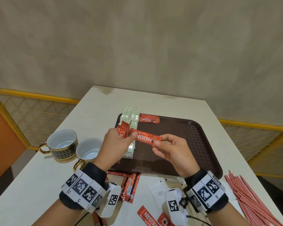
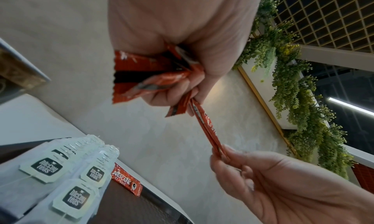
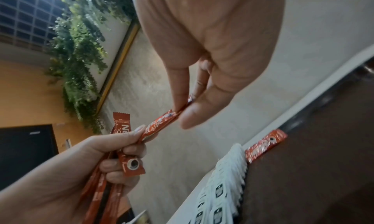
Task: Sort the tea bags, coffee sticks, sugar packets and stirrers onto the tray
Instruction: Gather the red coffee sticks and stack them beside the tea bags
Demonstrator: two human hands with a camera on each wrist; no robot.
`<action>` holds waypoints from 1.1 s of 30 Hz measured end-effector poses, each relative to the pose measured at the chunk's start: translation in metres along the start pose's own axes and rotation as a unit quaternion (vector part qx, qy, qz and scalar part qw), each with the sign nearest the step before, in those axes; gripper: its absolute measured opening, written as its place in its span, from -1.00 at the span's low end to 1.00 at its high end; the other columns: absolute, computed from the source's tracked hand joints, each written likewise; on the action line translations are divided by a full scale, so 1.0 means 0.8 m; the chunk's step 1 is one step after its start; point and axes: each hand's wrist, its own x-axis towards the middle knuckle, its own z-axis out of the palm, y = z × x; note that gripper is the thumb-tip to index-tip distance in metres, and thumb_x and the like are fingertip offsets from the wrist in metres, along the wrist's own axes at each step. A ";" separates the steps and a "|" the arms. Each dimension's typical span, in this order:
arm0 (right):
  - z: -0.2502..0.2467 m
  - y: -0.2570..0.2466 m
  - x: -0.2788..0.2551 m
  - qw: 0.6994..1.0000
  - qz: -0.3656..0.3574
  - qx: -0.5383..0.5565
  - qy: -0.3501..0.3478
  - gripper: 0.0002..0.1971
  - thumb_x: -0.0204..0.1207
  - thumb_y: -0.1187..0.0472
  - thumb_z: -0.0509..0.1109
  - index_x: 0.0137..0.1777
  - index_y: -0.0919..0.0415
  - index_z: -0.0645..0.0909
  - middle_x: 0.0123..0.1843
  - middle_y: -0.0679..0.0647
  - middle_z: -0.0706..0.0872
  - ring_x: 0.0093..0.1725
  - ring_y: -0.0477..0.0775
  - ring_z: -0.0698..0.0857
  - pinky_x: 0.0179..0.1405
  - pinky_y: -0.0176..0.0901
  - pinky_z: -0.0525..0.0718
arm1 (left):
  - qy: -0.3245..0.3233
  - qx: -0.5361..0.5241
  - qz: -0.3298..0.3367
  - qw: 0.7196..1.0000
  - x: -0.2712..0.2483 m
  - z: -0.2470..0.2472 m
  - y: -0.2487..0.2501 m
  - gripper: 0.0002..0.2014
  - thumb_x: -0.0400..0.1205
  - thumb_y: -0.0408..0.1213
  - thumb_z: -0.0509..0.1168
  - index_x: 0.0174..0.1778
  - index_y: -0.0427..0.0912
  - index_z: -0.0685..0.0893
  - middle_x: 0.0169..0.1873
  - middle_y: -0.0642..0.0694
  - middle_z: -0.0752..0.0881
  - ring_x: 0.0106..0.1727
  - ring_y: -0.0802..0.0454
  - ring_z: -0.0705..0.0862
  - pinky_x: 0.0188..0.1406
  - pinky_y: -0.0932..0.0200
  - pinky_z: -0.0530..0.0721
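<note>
A brown tray [image 1: 186, 144] lies on the white table. Along its left side stand two rows of white tea bags [image 1: 131, 116] [image 2: 66, 176] [image 3: 226, 179], and one red coffee stick [image 1: 148, 119] [image 2: 126, 181] [image 3: 265, 146] lies at the far edge beside them. My left hand [image 1: 116, 144] grips a bunch of red coffee sticks [image 1: 123, 132] [image 2: 149, 77] [image 3: 105, 184] above the tray's left side. One stick [image 1: 147, 138] [image 2: 206, 128] [image 3: 160, 125] juts out to the right, and my right hand [image 1: 171, 150] pinches its free end between thumb and forefinger.
Two cups [image 1: 62, 144] [image 1: 88, 150] stand left of the tray. More coffee sticks [image 1: 130, 185], white sugar packets [image 1: 158, 191] and a spread of red stirrers [image 1: 252, 201] lie on the near table. A yellow-framed mesh railing [image 1: 31, 110] borders the table's left and right.
</note>
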 end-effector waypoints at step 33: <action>-0.008 0.029 0.310 0.665 -0.129 -0.732 -0.074 -0.79 0.57 0.26 0.32 0.18 0.14 0.62 0.11 0.17 0.70 0.11 0.27 0.68 -0.08 -0.04 0.58 | 0.049 -0.054 -0.070 0.995 0.021 0.011 -0.031 -0.85 0.58 -0.18 0.44 0.04 0.07 0.80 -0.16 0.22 0.75 -0.17 0.45 0.71 -0.32 0.68 0.49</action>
